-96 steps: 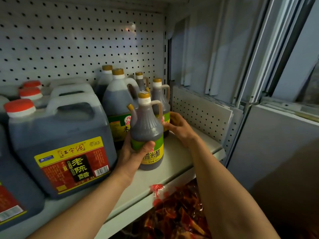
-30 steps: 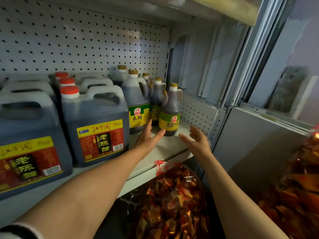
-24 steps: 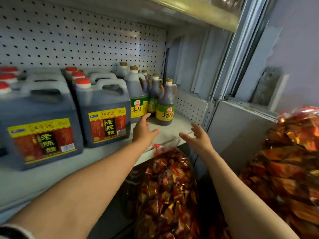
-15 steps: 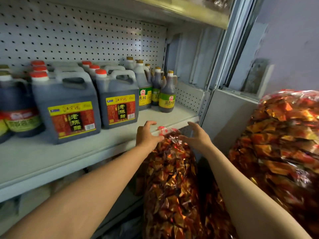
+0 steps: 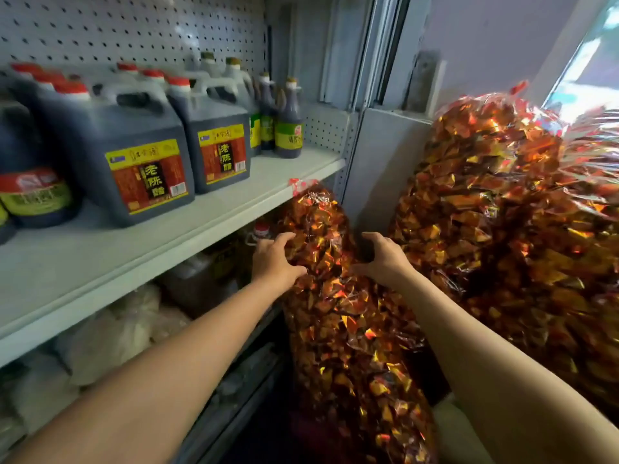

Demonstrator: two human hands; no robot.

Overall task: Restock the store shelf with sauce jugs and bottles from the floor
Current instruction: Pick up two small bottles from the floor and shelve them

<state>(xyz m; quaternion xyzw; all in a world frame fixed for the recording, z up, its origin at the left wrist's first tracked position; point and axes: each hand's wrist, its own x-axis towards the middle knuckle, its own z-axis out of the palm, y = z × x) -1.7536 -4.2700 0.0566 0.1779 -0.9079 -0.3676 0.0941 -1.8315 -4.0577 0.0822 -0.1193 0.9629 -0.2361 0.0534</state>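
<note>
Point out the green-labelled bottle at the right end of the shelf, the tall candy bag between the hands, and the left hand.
Green-labelled bottle (image 5: 288,137): head view, on its label.
Tall candy bag (image 5: 338,316): head view, mid-body of the foil wrappers.
Left hand (image 5: 273,261): head view, back of the hand.

jugs (image 5: 30,182) cut by left edge | lower-shelf bottle (image 5: 263,229) mostly hidden | label print blurred
</note>
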